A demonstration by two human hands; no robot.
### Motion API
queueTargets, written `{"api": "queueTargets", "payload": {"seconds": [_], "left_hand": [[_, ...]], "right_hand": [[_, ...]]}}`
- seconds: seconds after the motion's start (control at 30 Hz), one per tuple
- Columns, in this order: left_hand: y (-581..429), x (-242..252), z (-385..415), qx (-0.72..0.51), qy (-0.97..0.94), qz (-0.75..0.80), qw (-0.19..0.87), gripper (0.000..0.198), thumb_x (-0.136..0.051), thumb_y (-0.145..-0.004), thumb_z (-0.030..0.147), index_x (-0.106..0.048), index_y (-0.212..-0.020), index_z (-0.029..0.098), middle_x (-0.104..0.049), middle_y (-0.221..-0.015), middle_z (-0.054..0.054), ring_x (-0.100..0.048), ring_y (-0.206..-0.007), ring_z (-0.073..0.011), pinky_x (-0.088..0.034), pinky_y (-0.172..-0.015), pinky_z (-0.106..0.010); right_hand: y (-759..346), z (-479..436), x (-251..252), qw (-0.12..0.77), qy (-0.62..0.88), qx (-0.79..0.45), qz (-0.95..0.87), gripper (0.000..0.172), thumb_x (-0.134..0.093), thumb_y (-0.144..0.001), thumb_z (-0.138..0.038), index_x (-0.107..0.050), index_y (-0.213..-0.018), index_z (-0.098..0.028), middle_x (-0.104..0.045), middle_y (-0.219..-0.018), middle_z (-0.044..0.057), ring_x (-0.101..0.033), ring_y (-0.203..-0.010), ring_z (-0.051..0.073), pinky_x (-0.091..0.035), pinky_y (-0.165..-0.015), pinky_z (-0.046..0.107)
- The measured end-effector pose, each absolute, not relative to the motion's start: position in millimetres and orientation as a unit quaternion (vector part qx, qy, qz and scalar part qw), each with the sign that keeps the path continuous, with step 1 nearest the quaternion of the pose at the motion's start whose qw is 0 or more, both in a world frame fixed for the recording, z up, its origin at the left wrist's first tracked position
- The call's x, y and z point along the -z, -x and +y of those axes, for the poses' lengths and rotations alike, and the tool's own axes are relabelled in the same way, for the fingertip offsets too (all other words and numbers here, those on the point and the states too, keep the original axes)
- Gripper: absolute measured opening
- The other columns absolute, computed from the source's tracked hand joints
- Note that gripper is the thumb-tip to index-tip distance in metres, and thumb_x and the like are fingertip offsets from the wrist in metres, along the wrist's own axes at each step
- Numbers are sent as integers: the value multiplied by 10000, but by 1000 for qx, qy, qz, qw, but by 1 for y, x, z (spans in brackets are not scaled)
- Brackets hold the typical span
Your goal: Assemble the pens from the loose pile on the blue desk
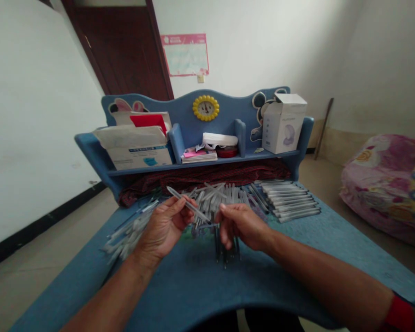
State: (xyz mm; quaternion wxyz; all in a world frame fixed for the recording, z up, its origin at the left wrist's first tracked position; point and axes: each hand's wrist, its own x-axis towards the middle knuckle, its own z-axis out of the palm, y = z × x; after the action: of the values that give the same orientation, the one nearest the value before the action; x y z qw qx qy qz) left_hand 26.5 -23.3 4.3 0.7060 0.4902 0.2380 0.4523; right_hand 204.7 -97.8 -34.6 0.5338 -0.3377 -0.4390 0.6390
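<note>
My left hand (171, 221) pinches a clear pen barrel (188, 205) between thumb and fingers, slanting down to the right. Close to the barrel's lower, dark end is my right hand (240, 223), its fingers curled and slightly blurred. What the right fingers hold, if anything, I cannot make out. Dark thin pen refills (224, 258) lie on the table beneath the right hand. Behind both hands spreads a pile of clear pen barrels (212, 196). More barrels (129, 233) lie left, partly behind my left forearm.
Pens (292, 200) lie in a neat row at the right of the blue table (346, 249). A blue shelf (180, 101) at the back bears a mask box (141, 157), notebooks (198, 157) and a white box (283, 127). Dark red checked cloth (200, 173) lies below.
</note>
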Motion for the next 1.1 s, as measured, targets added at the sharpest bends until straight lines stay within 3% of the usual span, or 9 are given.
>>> {"api": "queueTargets", "payload": {"seconds": [0.13,0.27,0.57,1.1], "left_hand": [[-25,-6,-21,-457,-483,260,700,128,-716,-714,181,-617,-754,110,-700,-765,-53,-634,-620,-123,-526,-543,-205],[-24,-7,-24,-427,-493,266,710,123,-684,-740,177,-585,-790,123,-709,-768,-77,-662,-643,-165,-550,-566,-261],[-28,-1,-28,-400,-516,291,699,182,-674,-734,280,-615,-796,120,-614,-601,-12,-519,-431,-72,-432,-436,-167],[-31,6,-31,-332,-593,297,671,197,-657,-734,319,-645,-768,125,-621,-581,-24,-492,-411,-64,-368,-424,-155]], "right_hand": [[-235,-88,28,624,407,-524,-414,331,-627,-724,-474,-557,-738,-151,-614,-442,0,-526,-317,113,-393,-340,190],[-255,-80,30,654,463,-468,-374,250,-618,-724,-400,-555,-710,-159,-599,-435,-3,-516,-319,109,-391,-336,197],[-258,-79,31,656,486,-443,-370,228,-616,-732,-378,-558,-700,-160,-600,-441,-1,-511,-314,105,-383,-326,190],[-260,-78,32,639,495,-425,-407,276,-618,-712,-429,-564,-693,-159,-603,-438,3,-505,-312,101,-370,-329,187]]}}
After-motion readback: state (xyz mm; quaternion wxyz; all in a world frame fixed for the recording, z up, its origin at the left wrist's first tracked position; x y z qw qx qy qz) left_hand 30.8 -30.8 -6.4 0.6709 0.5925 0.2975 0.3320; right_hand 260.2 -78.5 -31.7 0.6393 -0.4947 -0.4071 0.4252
